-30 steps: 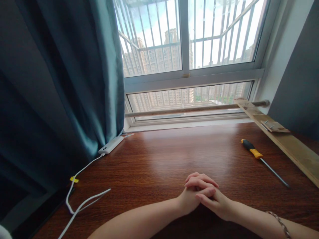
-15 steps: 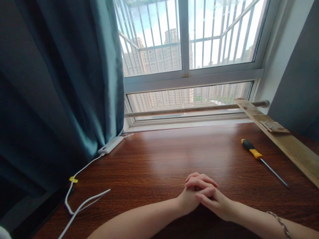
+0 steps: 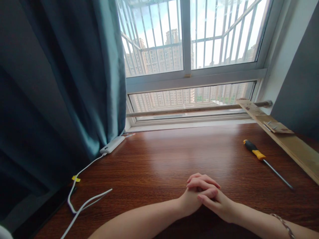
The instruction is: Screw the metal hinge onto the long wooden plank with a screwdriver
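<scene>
My left hand (image 3: 190,201) and my right hand (image 3: 223,205) are clasped together over the near part of the wooden table (image 3: 159,172), fingers interlaced. Each is closed on the other, and no object shows between them. A braided band (image 3: 282,223) circles my right forearm. To the right of the hands, apart from them, lies a screwdriver (image 3: 258,154) with a black and yellow handle, its metal shaft pointing toward the near right.
A wooden board (image 3: 281,139) with a small nailed piece (image 3: 278,126) runs along the right side. On the left lie a white power strip (image 3: 112,145) and its white cable (image 3: 87,202), beside a blue curtain (image 3: 107,83). A barred window (image 3: 159,43) and a rod (image 3: 184,110) stand behind.
The whole view has shifted slightly, so things appear a little further right. My hands stay clasped in the same pose, and the screwdriver and board have not moved on the table.
</scene>
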The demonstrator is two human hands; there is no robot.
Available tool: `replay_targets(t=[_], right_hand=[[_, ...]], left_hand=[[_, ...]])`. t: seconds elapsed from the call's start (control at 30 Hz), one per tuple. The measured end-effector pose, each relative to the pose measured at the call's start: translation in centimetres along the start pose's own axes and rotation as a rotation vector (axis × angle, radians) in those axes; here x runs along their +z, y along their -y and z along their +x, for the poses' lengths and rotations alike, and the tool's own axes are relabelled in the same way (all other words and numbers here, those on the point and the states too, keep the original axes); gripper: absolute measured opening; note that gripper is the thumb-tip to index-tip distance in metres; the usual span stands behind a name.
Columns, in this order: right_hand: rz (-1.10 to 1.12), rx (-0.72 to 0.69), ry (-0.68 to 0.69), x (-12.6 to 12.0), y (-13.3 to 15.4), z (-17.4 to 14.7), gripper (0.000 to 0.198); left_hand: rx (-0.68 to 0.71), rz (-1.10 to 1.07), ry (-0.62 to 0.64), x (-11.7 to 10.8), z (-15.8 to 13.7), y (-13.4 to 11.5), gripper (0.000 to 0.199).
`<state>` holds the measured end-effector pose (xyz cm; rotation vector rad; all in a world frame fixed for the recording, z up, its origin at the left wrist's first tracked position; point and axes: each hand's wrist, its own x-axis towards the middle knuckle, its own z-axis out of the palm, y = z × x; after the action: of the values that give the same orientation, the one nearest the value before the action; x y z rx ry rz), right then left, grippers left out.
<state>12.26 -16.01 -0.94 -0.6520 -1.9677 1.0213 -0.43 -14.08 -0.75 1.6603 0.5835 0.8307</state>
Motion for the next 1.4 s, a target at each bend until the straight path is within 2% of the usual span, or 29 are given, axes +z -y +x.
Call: replay_targets(t=[0.17, 0.5, 1.17, 1.4], right_hand=[[-0.019, 0.006, 0.003, 0.01, -0.14, -0.08, 0.028], [-0.012, 0.025, 0.002, -0.03, -0.22, -0.09, 0.027], [-0.004, 0.022, 0.004, 0.06, -0.32, -0.08, 0.029], [-0.01, 0.016, 0.005, -0.03, 0.03, 0.09, 0.029]], left_hand=[[0.0, 0.036, 0.011, 0.0, -0.05, 0.1, 0.021], [-0.011, -0.026, 0.0, 0.08, -0.07, -0.26, 0.019], [-0.033, 0.058, 0.015, -0.02, -0.03, -0.02, 0.02], [-0.001, 0.015, 0.01, 0.03, -0.08, 0.29, 0.02]])
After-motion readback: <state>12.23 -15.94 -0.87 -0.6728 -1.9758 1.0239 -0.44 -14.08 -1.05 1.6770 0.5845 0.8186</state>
